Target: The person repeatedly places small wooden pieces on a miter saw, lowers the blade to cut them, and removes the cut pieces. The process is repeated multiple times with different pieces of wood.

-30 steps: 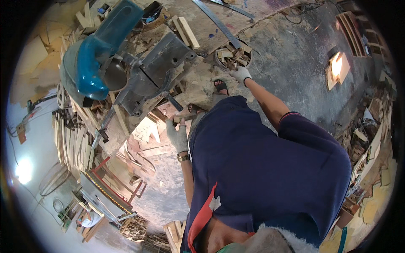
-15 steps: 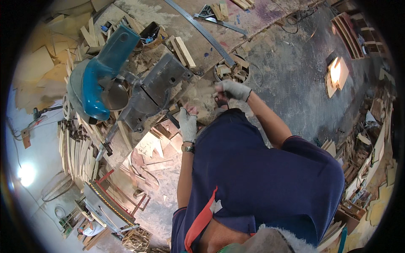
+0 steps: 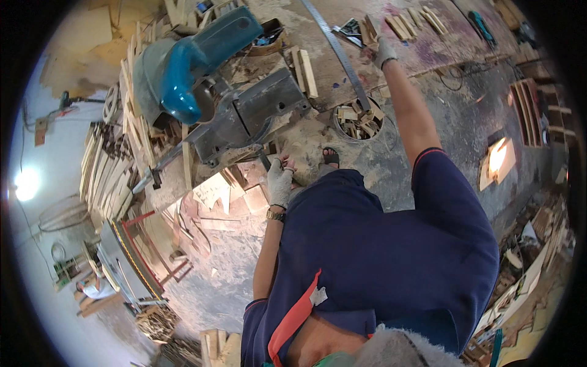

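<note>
My right hand [image 3: 384, 54], in a pale fingerless work glove, reaches far out over the workbench. It is at the near end of some short wooden blocks [image 3: 369, 30], its fingers blurred; whether they grip a block I cannot tell. Beside those blocks lies a black and silver square [image 3: 348, 32]. My left hand [image 3: 280, 182], gloved the same way, hangs low below the mitre saw [image 3: 183, 79]. Its fingers are loosely bent and apart, with nothing visible in them. Right of the saw's grey fence [image 3: 269, 95], two pale wood strips [image 3: 306, 72] lie on the bench.
A round bucket of wood offcuts [image 3: 359, 136] stands at the bench edge, under a long metal ruler [image 3: 336, 49]. More short strips [image 3: 400, 27] and a teal-handled tool [image 3: 482, 27] lie at the far right. Stacked slats [image 3: 110, 168] fill the left side.
My right arm has swung forward and to the right, from near the bucket to the blocks on the bench. My left hand stays low. The view has shifted, with the bench farther into sight.
</note>
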Demonstrator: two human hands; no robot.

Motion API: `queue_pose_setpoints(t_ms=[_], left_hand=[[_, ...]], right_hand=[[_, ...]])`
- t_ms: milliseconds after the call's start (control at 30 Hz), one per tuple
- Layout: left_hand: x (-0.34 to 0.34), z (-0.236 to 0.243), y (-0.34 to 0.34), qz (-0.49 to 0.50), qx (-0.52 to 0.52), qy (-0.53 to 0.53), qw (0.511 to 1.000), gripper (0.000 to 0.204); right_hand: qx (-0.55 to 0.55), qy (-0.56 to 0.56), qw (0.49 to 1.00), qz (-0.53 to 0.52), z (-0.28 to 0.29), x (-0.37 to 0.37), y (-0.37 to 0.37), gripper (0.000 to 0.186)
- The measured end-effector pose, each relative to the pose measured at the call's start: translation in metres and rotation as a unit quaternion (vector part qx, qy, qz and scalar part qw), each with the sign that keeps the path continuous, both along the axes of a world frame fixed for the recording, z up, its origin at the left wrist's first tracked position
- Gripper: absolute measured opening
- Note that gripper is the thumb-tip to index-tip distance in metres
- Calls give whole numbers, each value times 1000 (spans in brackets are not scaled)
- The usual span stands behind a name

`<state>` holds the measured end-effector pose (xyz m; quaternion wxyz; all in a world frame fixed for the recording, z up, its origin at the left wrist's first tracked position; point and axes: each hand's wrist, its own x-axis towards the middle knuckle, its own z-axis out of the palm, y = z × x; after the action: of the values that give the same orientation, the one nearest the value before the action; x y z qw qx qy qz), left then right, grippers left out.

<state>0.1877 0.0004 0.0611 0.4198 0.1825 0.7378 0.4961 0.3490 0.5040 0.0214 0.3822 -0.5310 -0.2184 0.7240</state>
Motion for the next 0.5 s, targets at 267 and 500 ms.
queue_pose_setpoints(t_ms=[267,500], left_hand=[[-5,-8,-27,55,18,-8,998,33],[-9,-13,-20,63,58,-23,996,31]], right_hand=[[331,-455,741,366,-52,-102,-146,49],[218,-333,889,228,-44,-99,-143,34]])
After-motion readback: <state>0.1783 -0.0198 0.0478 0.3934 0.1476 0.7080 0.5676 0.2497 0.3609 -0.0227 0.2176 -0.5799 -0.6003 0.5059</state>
